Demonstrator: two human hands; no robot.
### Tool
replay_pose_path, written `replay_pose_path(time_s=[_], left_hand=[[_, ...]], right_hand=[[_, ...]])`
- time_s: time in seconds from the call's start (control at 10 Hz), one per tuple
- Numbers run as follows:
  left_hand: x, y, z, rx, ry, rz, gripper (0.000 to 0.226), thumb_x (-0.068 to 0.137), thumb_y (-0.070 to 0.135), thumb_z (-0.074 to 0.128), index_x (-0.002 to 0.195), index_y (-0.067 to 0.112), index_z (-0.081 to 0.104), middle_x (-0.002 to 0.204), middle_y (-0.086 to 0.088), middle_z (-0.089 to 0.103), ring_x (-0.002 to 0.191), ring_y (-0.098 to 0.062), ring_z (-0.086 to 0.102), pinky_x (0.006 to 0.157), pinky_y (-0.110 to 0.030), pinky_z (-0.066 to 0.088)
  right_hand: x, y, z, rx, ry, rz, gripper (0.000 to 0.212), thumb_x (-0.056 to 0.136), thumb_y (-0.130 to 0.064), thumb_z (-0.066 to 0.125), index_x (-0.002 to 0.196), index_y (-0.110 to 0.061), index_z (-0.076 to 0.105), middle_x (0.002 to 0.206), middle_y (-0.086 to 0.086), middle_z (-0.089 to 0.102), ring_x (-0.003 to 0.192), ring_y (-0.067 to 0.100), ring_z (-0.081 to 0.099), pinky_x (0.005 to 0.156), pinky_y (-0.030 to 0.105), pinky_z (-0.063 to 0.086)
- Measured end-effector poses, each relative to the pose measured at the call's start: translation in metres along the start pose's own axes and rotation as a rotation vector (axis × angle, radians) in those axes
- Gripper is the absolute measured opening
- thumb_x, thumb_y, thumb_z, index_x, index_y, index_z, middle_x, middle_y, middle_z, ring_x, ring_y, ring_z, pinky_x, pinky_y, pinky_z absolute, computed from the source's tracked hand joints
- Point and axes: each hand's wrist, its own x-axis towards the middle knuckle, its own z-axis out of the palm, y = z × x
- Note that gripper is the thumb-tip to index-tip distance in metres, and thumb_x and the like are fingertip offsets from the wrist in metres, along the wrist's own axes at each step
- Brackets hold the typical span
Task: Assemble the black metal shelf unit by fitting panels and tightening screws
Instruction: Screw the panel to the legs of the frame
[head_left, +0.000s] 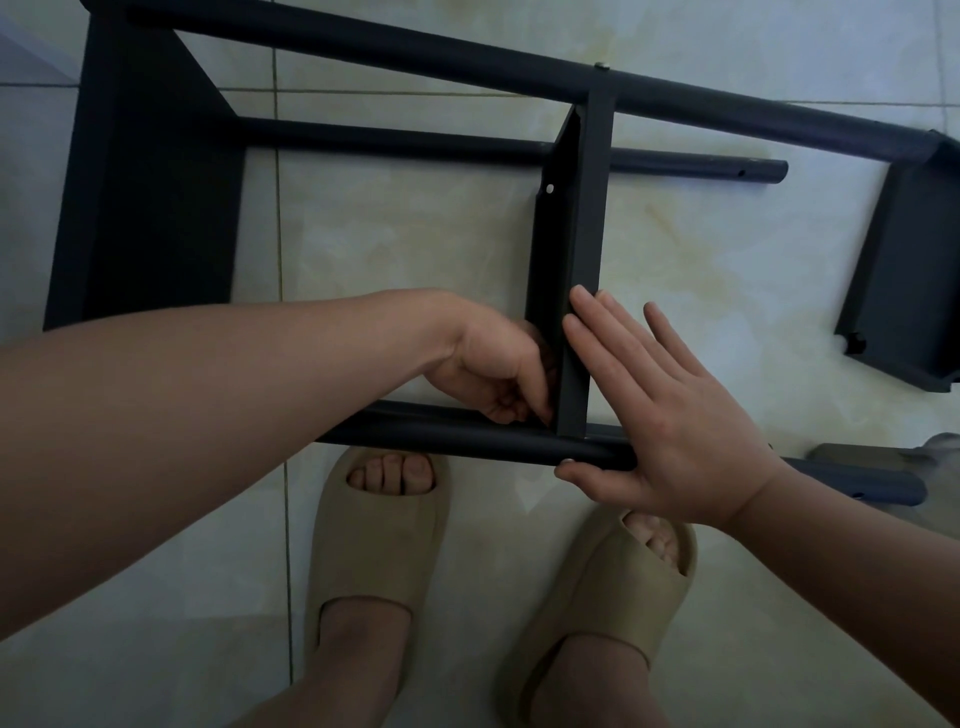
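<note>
— Well, where does the panel (582, 234) stand now?

— On edge between the two hands. Its near end sits on the tube (441, 434) just under the left hand (493, 364). Its far end meets the far tube (415, 47), where a screw (602, 65) is already in.

— And the hands?

— The right hand (670, 415) is flat and spread, with its fingers pressed on the panel's outer face and its thumb on the tube. The left hand's fingers are curled, the tips bunched at the inner corner of the joint. Whether they pinch a screw I cannot tell, because the panel hides it.

— So the step is fixing this near corner?

— I judge so. To do it well, push with the right palm so the panel sits square and its hole meets the tube's. Start the screw straight, by fingertip, and back off if it binds. Leave hard tightening until the frame lies flat on the floor (415, 234).

— Anything else nearby?

— A loose panel (904, 270) lies well beyond the right hand.
</note>
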Motion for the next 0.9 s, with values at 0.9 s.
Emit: replay_pose_path(time_s=[0.9], left_hand=[[0.003, 0.016, -0.004, 0.155, 0.018, -0.18, 0.015, 0.092, 0.004, 0.062, 0.08, 0.013, 0.067, 0.069, 0.0, 0.067, 0.057, -0.007, 0.052, 0.058, -0.017, 0.042]], right_hand=[[0.0, 0.0, 0.0, -0.003, -0.006, 0.0, 0.098, 0.091, -0.068, 0.052, 0.157, 0.0, 0.026, 0.167, 0.016, 0.017, 0.156, 0.029, 0.014, 0.124, 0.056, 0.02]])
